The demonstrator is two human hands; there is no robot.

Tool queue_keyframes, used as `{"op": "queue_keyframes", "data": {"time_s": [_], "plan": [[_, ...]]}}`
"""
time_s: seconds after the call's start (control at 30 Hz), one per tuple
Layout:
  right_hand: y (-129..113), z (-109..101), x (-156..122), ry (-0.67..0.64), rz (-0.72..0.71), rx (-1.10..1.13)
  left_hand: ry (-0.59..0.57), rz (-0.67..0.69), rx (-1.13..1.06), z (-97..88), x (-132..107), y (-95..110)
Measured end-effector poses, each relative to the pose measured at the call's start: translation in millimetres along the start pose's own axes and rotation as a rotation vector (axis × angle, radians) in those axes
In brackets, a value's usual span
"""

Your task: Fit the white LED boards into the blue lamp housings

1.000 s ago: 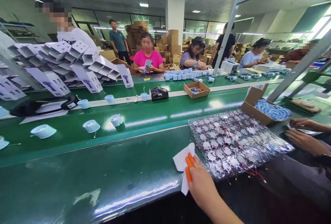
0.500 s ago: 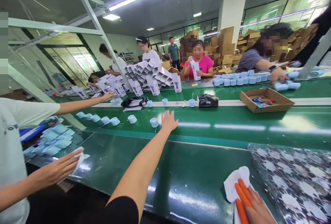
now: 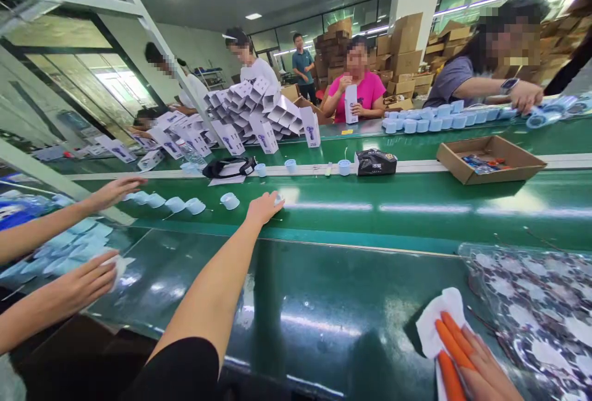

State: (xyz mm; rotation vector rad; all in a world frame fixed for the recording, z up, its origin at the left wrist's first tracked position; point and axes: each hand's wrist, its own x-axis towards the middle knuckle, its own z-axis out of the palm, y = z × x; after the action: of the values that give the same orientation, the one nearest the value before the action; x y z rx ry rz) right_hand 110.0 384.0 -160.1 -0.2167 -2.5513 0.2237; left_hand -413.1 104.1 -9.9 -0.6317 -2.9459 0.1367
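My left hand (image 3: 264, 207) reaches out over the green conveyor belt, its fingers curled round a light-blue round plastic part (image 3: 279, 198) that is mostly hidden. Left of it, another light-blue cup-shaped part (image 3: 229, 201) stands on the belt, with several more in a row beyond. My right hand (image 3: 483, 364), orange covers on some fingers, is closed on a white cloth (image 3: 441, 321) low over the near bench. Beside that hand lies a clear plastic tray (image 3: 546, 308) of round white parts with thin wires.
A co-worker's hands (image 3: 78, 287) are at the left, one with a white cloth. Across the belt are a black pouch (image 3: 375, 162), an open cardboard box (image 3: 490, 160), a black strap (image 3: 229, 168) and piled white cartons (image 3: 259, 105). A metal frame post (image 3: 161, 49) slants at the left.
My left hand has moved left and closed on the light-blue part it was beside. The co-worker's outstretched arm has drawn back left. My right hand still holds the cloth.
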Motion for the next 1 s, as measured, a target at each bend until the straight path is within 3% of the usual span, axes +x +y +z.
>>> {"op": "queue_keyframes", "data": {"time_s": [0.2, 0.33, 0.43, 0.53, 0.63, 0.7, 0.8, 0.87, 0.9, 0.93, 1.0], "plan": [[-19, -18, 15, 0.013, -0.022, -0.105, 0.163, -0.219, 0.043, -25.2, -67, -77], [-30, -22, 17, -0.011, 0.051, -0.107, 0.053, -0.426, 0.018, -24.3, -112, -132], [-29, -20, 14, -0.011, 0.081, -0.085, -0.003, -0.5, -0.031, -19.7, -139, -152], [-21, -15, 11, -0.027, 0.06, -0.051, 0.082, -0.486, -0.079, -24.0, -162, -153], [-24, -9, 13, -0.052, 0.051, -0.024, 0.203, -0.357, -0.139, -31.8, -190, -136], [-46, -4, 20, -0.098, 0.037, 0.021, 0.224, -0.23, -0.197, -30.0, -219, -113], [-111, 7, 44, -0.241, -0.006, 0.141, 0.231, -0.034, -0.345, -9.4, -288, -59], [-162, 18, 70, -0.372, -0.036, 0.223, 0.371, 0.066, -0.664, 12.7, -346, -15], [-186, 24, 86, -0.432, -0.054, 0.264, 0.378, 0.093, -0.781, 24.2, -375, 6], [-207, 30, 103, -0.48, -0.075, 0.304, 0.337, 0.143, -0.873, 34.9, -404, 26], [-240, 43, 137, -0.557, -0.125, 0.363, 0.144, 0.242, -1.03, 51.6, -453, 59]]}}
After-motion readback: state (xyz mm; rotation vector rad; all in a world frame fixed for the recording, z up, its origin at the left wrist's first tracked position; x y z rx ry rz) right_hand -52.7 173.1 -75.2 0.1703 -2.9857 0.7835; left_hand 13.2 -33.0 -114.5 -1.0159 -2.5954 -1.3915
